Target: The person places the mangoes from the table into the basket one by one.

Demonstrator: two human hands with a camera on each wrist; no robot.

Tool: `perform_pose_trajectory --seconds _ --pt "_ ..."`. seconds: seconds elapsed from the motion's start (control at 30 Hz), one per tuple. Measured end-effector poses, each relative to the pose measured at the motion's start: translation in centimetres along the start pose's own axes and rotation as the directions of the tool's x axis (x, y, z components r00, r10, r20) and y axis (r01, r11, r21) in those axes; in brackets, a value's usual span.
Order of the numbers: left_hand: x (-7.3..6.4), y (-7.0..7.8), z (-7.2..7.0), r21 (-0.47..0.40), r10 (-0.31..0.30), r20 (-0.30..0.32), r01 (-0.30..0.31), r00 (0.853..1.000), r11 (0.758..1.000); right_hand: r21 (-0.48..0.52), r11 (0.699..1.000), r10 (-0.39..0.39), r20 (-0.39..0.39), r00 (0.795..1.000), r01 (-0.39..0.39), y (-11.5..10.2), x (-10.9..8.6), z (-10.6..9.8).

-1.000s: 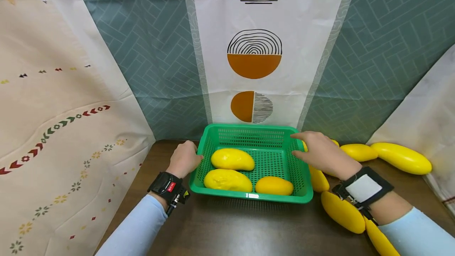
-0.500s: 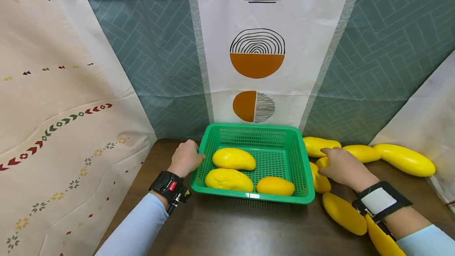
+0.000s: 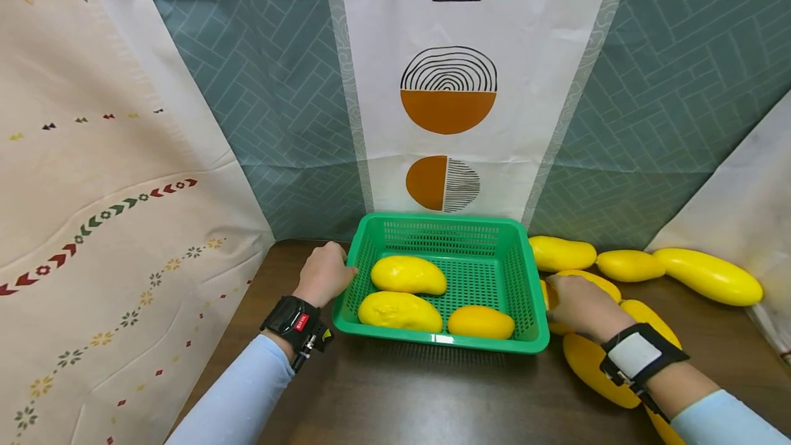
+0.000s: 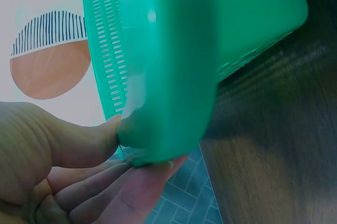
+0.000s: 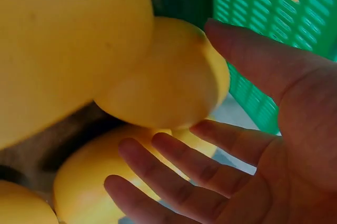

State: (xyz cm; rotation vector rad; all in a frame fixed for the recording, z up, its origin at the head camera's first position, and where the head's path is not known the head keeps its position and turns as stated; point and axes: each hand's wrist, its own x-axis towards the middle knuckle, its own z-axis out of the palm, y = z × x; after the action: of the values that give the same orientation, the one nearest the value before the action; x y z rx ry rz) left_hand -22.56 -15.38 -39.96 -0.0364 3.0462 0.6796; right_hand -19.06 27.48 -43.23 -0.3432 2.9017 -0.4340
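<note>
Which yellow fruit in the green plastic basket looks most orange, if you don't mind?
The oval orange-yellow fruit, front right in the green plastic basket; the other two fruits are brighter yellow.

In the head view, the near edge of the tabletop falls outside the picture. The right hand hides most of a yellow fruit beside the basket; whether its fingertips touch it cannot be told. Toward the tabletop's near right corner, another fruit is cut off below. The red label on the left wristband is too small to read. In the left wrist view, the basket's blurred rim covers some fingertips of the left hand.
</note>
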Motion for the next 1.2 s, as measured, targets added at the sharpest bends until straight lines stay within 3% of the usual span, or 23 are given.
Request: perform_pose_trajectory --seconds 0.63,0.83,1.2 --pt "0.4 -0.3 0.3 -0.004 0.007 -0.008 -0.007 1.0 1.0 -0.002 1.0 0.012 -0.079 0.997 -0.012 0.4 0.6 1.8" --pt "0.2 -0.2 0.1 -0.002 0.003 -0.005 -0.003 1.0 1.0 0.008 0.999 0.032 -0.066 0.997 -0.031 0.6 0.2 1.5" --pt "0.2 -0.1 0.1 0.005 0.0 -0.006 0.0 1.0 1.0 0.042 0.998 0.051 -0.127 0.991 -0.046 1.0 -0.4 -0.2"
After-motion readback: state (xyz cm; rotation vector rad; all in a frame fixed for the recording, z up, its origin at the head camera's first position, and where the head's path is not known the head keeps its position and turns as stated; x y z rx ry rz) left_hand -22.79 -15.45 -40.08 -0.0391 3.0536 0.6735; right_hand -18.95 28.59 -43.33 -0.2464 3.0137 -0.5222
